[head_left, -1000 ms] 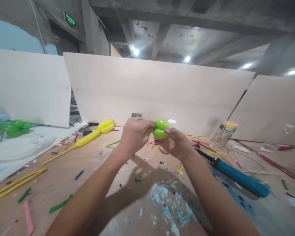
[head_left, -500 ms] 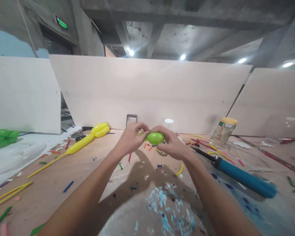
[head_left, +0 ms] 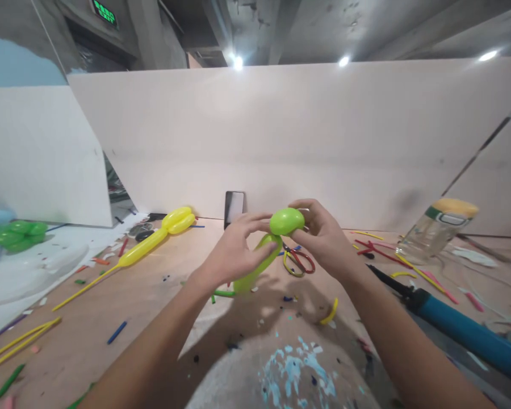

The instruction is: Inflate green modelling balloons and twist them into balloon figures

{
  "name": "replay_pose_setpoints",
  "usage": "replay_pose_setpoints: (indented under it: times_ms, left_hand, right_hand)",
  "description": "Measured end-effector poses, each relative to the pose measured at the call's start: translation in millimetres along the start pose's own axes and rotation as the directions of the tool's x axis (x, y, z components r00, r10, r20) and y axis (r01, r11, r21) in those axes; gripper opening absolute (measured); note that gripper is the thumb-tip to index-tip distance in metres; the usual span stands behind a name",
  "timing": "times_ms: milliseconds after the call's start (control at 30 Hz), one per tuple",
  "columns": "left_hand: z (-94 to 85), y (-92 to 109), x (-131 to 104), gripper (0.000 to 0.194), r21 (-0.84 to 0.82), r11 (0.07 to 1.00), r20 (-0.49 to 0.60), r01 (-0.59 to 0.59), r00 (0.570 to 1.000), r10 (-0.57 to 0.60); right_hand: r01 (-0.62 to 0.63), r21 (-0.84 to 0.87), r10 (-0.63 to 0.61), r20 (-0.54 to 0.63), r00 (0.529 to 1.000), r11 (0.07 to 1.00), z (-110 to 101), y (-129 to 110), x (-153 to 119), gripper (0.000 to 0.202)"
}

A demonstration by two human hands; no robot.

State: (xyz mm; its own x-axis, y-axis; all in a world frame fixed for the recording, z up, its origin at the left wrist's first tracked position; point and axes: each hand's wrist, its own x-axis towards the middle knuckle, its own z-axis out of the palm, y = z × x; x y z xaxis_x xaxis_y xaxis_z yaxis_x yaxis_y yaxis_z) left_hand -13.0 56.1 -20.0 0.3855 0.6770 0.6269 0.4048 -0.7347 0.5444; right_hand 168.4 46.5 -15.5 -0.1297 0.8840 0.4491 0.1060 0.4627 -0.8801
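Between my hands, above the table, is a light green long balloon (head_left: 287, 221), twisted so that a short round bubble sits at its top and a longer section slants down to the left. My left hand (head_left: 237, 245) is closed round the longer section just below the twist. My right hand (head_left: 319, 233) grips the round bubble from the right, thumb below and fingers behind. Beneath them on the table lie scissors (head_left: 297, 262) with red and yellow handles, partly covered by my right hand. A phone (head_left: 234, 208) leans against the board behind my left hand.
To the left lies a yellow twisted balloon (head_left: 147, 248), and a green balloon shape (head_left: 19, 236) is farther off. A blue balloon pump (head_left: 464, 329) and a jar with a yellow lid (head_left: 438, 228) stand to the right. Balloon scraps litter the table; a white board (head_left: 281, 136) closes the back.
The view has shifted downward and left. My hands have moved apart, showing the green balloon's longer section and the scissors. My right hand has moved from the bubble's side up around its right end.
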Motion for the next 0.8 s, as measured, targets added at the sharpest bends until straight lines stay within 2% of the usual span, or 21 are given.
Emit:
replay_pose_setpoints:
  times_ms: [67, 167, 267, 333, 467, 533, 600, 667, 733, 800]
  left_hand:
    - [7.6, -3, 2, 0.022, -0.062, 0.996, -0.049, 0.066, 0.996, -0.069]
    - [18.5, -12, 8, 0.025, -0.342, 0.922, -0.019, 0.184, 0.979, -0.202]
    - [25.7, -20, 12, 0.026, -0.633, 0.729, 0.082, 0.261, 0.959, -0.272]
    - [27.5, -23, 11, 0.025, -0.754, 0.593, 0.123, 0.283, 0.947, -0.296]
    - [25.5, -20, 6, 0.018, -0.887, 0.321, 0.242, 0.334, 0.925, -0.293]
    - [23.8, -15, 4, 0.015, -0.903, 0.245, 0.290, 0.352, 0.922, -0.256]
    - [23.5, -10, 2, 0.016, -0.909, 0.230, 0.294, 0.347, 0.926, -0.234]
    - [24.8, -5, 0, 0.017, -0.919, 0.251, 0.245, 0.303, 0.940, -0.239]
    - [26.6, -1, -1, 0.019, -0.925, 0.294, 0.165, 0.241, 0.951, -0.261]
    - [27.6, 2, -2, 0.023, -0.925, 0.334, 0.083, 0.182, 0.953, -0.290]
  right_hand:
    - [0.027, -0.028, -0.026, 0.023, 0.999, 0.999, -2, 1, 6, 0.034]
    - [0.050, -0.049, -0.047, 0.073, 0.996, 0.998, -1, 1, 12, 0.034]
    - [0.063, -0.036, -0.060, 0.075, 0.995, 0.997, 1, 2, 14, 0.036]
    - [0.068, 0.006, -0.069, 0.063, 0.996, 0.998, 1, 5, 14, 0.036]
    - [0.061, 0.041, -0.063, 0.041, 0.997, 0.997, 0, 11, 12, 0.032]
    - [0.062, 0.036, -0.063, 0.032, 0.997, 0.997, 2, 9, 9, 0.034]
    - [0.086, 0.018, -0.086, -0.010, 0.996, 0.996, 7, 5, 4, 0.036]
    - [0.160, -0.063, -0.167, -0.138, 0.976, 0.985, 15, 0, -1, 0.034]
    - [0.254, -0.231, -0.313, -0.276, 0.909, 0.939, 23, -5, -7, 0.023]
    - [0.317, -0.390, -0.439, -0.277, 0.855, 0.865, 29, -8, -11, 0.012]
